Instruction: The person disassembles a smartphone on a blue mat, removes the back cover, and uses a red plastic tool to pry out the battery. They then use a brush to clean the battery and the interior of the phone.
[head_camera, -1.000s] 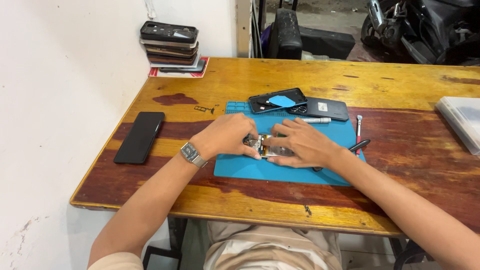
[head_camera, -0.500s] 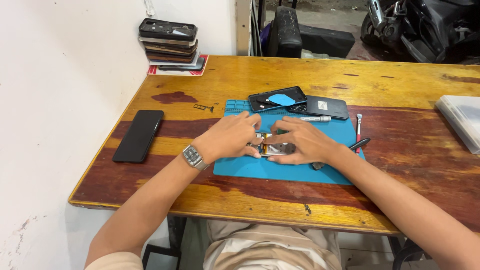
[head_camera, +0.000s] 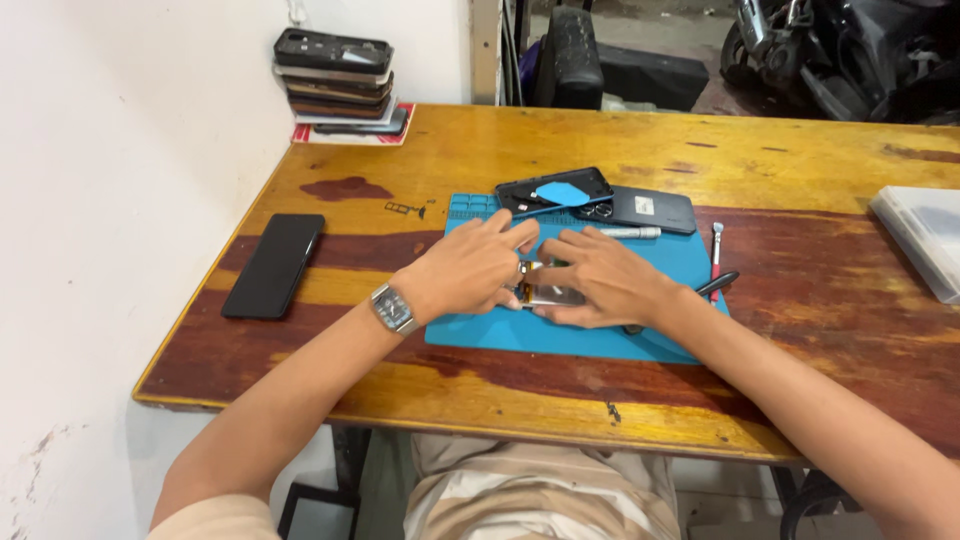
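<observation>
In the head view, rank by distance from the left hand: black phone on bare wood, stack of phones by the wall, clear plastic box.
From the left hand:
1. Black phone, to its left.
2. Stack of phones, far left corner.
3. Clear plastic box, right table edge.

Two bare hands, the left hand (head_camera: 478, 268) and the right hand (head_camera: 602, 281), rest on one blue rubber mat (head_camera: 668, 262). One small silver phone part (head_camera: 553, 294) lies between them. One flat black phone (head_camera: 274, 264) lies on the wooden counter (head_camera: 560, 140). One stack of phone cases (head_camera: 336, 80) sits in the corner. Two opened phone pieces (head_camera: 600, 200) lie together. One silver wristwatch (head_camera: 393, 308).
</observation>
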